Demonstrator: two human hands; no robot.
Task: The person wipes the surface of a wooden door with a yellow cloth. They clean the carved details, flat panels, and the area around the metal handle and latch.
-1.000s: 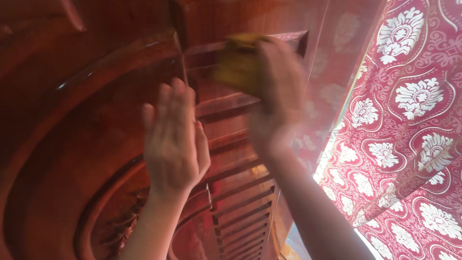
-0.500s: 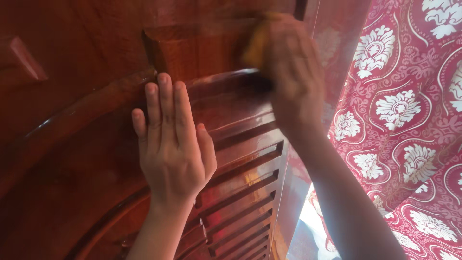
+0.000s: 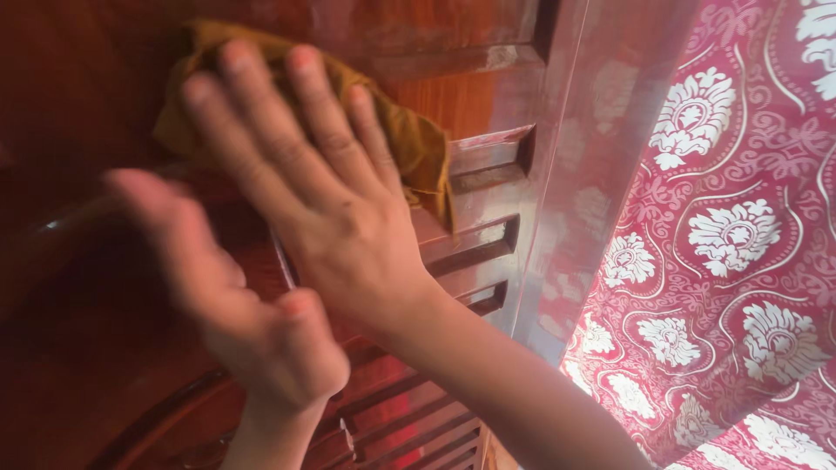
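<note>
Against the wooden door (image 3: 488,96), right hand (image 3: 322,191) presses cloth (image 3: 409,139) flat.

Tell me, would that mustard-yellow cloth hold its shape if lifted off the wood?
Probably not. The cloth drapes in soft folds under the right hand, so it looks floppy and light. On the glossy wooden door it likely slides easily when pushed.

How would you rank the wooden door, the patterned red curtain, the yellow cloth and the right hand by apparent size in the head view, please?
1. Wooden door, filling most of the view.
2. Patterned red curtain.
3. Right hand and yellow cloth: unsure, since the hand covers much of the cloth and sits nearer the camera.
</note>
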